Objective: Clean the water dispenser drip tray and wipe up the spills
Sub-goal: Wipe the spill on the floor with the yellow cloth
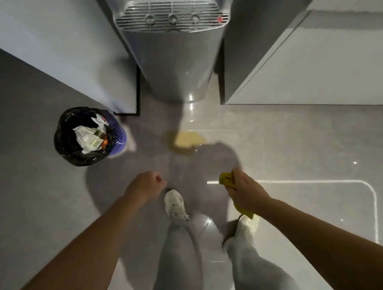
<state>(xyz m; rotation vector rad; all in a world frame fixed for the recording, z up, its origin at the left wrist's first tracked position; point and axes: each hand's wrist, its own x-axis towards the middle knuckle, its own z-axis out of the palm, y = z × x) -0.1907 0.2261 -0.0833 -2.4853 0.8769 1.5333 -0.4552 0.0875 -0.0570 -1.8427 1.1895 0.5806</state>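
Observation:
A silver water dispenser [173,60] stands at the top centre, its slotted drip tray [170,12] sitting under three taps. On the glossy grey floor in front of it lies a yellowish spill [186,140]. My right hand [246,191] grips a yellow cloth [228,181], held low above the floor and nearer to me than the spill. My left hand [146,184] hangs beside it with its fingers curled and holds nothing.
A purple mesh waste bin [89,136] with a black liner and crumpled paper stands left of the spill. Grey cabinets [306,63] flank the dispenser on both sides. My two white shoes [175,204] stand on the tiles just behind the spill.

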